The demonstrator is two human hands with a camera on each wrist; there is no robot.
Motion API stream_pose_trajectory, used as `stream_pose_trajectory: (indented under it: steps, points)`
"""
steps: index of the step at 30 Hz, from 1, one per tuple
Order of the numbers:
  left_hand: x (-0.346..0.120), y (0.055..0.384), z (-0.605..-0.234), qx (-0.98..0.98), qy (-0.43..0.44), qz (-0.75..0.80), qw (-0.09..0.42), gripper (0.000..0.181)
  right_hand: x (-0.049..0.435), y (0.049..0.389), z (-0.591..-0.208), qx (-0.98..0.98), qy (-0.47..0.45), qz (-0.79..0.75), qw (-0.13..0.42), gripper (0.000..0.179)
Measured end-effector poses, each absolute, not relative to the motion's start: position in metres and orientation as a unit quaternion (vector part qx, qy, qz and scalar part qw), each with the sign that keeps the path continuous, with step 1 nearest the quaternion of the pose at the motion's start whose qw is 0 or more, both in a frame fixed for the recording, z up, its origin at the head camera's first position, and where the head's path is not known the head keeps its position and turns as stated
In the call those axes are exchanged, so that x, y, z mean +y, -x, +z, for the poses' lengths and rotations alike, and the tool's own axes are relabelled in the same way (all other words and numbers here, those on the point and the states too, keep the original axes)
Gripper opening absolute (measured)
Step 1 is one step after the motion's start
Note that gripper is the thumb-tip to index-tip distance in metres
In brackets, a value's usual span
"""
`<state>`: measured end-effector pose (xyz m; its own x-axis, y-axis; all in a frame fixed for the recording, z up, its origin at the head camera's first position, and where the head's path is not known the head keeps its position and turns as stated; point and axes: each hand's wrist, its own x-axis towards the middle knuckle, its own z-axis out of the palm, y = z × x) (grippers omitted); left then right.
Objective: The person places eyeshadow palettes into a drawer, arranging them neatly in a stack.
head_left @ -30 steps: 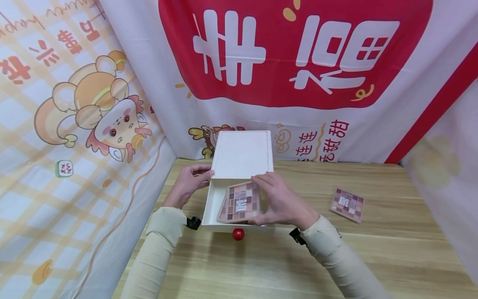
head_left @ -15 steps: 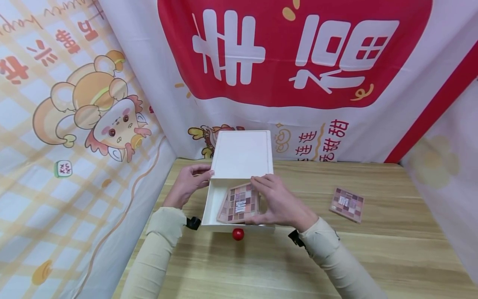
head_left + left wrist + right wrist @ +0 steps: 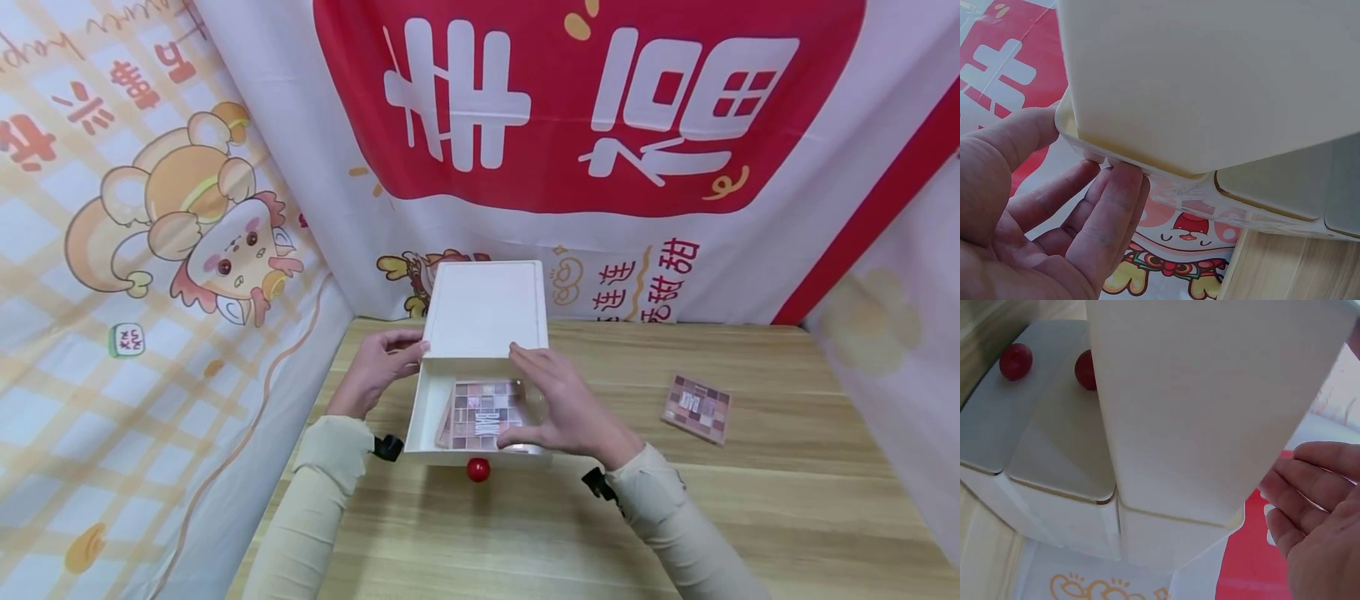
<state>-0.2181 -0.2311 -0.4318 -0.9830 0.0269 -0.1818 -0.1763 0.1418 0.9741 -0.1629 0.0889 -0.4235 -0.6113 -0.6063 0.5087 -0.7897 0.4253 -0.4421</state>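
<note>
A white drawer cabinet (image 3: 487, 304) stands against the back cloth with its top drawer (image 3: 429, 417) pulled out. An eyeshadow palette (image 3: 480, 408) with square pans lies in the drawer, over another palette (image 3: 444, 427) whose left edge shows. My left hand (image 3: 386, 367) grips the cabinet's front left corner; in the left wrist view, the thumb is at the rim and the fingertips on the side. My right hand (image 3: 562, 400) hovers at the drawer's right side, thumb and fingers spread over the palette. In the right wrist view its fingers (image 3: 1316, 481) are loosely extended beside the drawer.
A separate eyeshadow palette (image 3: 696, 408) lies on the wooden table (image 3: 772, 492) at the right. The top drawer's red knob (image 3: 478, 470) juts out at the front. Lower drawers with a red knob (image 3: 1016, 361) appear below it. Printed cloths (image 3: 247, 367) hang around the table.
The palette tilted in my right hand now lies flatter and straighter in the drawer. My right fingers have spread and let go of it. The left hand stays at the corner.
</note>
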Motion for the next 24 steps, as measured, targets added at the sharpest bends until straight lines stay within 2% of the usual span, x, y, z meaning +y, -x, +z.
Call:
stream_pose_trajectory:
  steps: [13, 24]
  points:
    - [-0.231, 0.218, -0.432, 0.750, 0.054, 0.655, 0.078, 0.047, 0.114, 0.164, -0.421, -0.811, -0.386, 0.413, 0.151, 0.107]
    - [-0.231, 0.217, -0.432, 0.749, 0.058, 0.656, 0.074, 0.044, 0.144, 0.162, -0.425, -0.836, -0.308, 0.430, 0.143, 0.109]
